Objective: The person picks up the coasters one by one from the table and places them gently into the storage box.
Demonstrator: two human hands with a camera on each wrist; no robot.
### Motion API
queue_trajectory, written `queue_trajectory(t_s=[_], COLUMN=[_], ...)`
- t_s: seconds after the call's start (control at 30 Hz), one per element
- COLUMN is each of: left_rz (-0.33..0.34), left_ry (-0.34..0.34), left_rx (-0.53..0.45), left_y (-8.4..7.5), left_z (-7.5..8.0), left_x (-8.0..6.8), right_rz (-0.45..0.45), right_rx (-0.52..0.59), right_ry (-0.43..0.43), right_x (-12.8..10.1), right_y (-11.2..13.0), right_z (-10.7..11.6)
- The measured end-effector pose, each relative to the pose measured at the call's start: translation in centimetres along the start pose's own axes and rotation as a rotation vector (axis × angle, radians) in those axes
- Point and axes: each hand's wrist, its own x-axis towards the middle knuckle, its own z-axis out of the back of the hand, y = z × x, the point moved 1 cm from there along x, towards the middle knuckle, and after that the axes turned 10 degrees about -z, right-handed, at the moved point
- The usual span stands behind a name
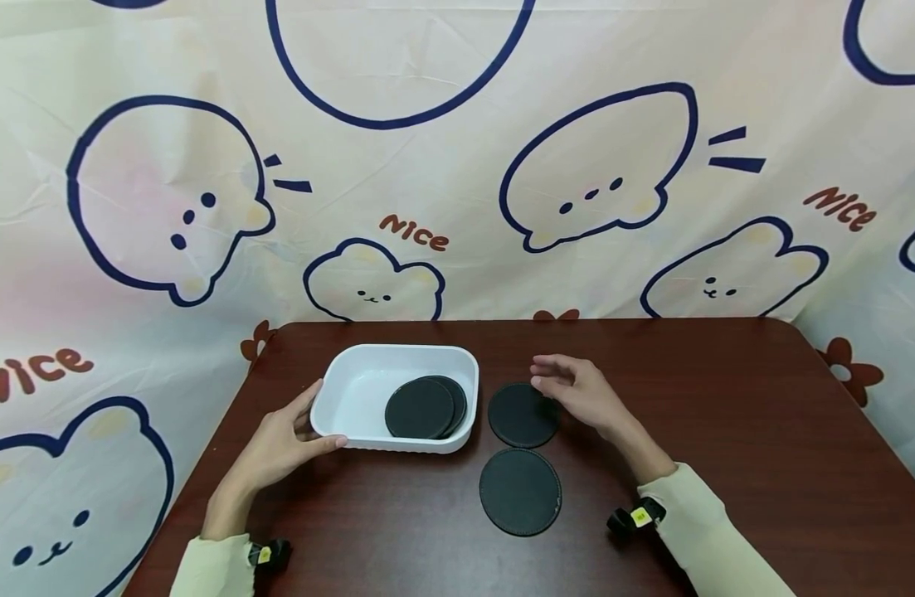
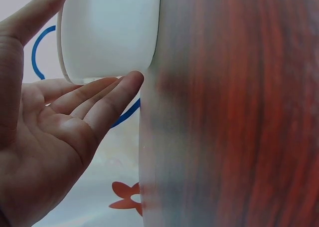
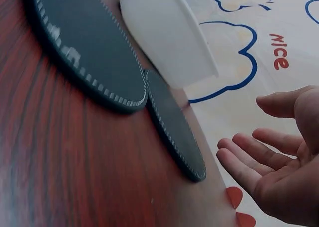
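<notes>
Over on the left, the left hand (image 1: 285, 439) had hold of the white tray (image 1: 360, 398), thumb at the rim of the near corner and the fingers, nearly straight, against the end wall. And inside that tray, toward its right end, lay a pair: the front disc (image 1: 418, 408), round and black, overlapping the rear disc (image 1: 458, 402) and leaving just a crescent of it on show.

Across to the right hand (image 1: 580, 394), and it held nothing! Its fingers were loose and parted from the thumb, and it hung above the far disc (image 1: 518, 421), which lay flat on the brown table (image 1: 726, 414), just beside the tray's right end. Nearer the person sat the near disc (image 1: 520, 492), flat as well, pale stitching round its edge in the right wrist view, with whitish scuffs on its side. Those two lay edge to edge, though whether they actually touched was hard to call from these angles.

Each wrist carried a small black device (image 1: 636, 518) with a yellow patch, below pale sleeves (image 1: 714, 531). Behind it all hung a cream cloth (image 1: 457, 174) printed with blue-outlined cartoon animals and the word "Nice".
</notes>
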Motion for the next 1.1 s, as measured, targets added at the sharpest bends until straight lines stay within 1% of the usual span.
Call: queue_trajectory(t_s=[0.17, 0.27, 0.4, 0.5, 0.7, 1.1], left_rz=[-0.001, 0.002, 0.005, 0.003, 0.003, 0.02], left_ry=[0.006, 0.009, 0.011, 0.01, 0.006, 0.006], left_rx=[-0.001, -0.008, -0.017, -0.016, -0.013, -0.002], left_y=[-0.1, 0.0, 0.0, 0.0, 0.1, -0.1], left_z=[-0.1, -0.1, -0.1, -0.2, -0.3, 0.0], left_x=[0.1, 0.2, 0.2, 0.2, 0.1, 0.0], right_rz=[-0.009, 0.006, 0.029, 0.045, 0.057, 0.119], right_rx=[-0.063, -0.1, -0.182, -0.231, -0.31, -0.514], right_ry=[-0.052, -0.081, -0.109, -0.102, -0.056, 0.024], right_x=[-0.2, -0.2, -0.1, 0.1, 0.4, -0.1], right_y=[-0.7, -1.0, -1.5, -1.8, -2.1, -1.6], right_z=[0.5, 0.7, 0.8, 0.7, 0.5, -1.2])
